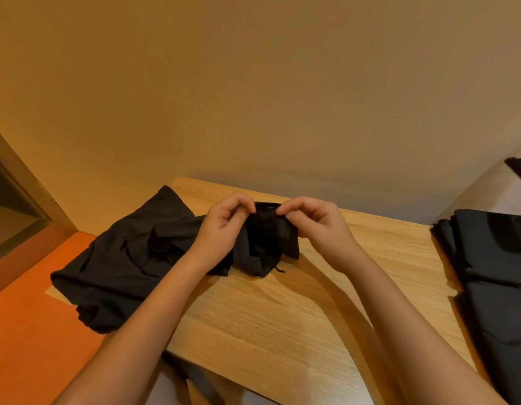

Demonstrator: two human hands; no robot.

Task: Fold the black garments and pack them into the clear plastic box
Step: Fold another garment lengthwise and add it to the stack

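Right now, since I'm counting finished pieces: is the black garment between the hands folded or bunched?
Bunched, not folded: the black garment is crumpled, its top edge pinched by the left hand and right hand.

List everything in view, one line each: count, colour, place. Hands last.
held garment: one, black, bunched at mid-table, top edge lifted
loose heap: one, black, crumpled over the table's left end
folded stack: one, black, by the table's right end
table: one, light wood, centre
wall: one, tan, behind
orange surface: one, lower left
left hand: one, pinches the held garment's top edge
right hand: one, pinches the same edge
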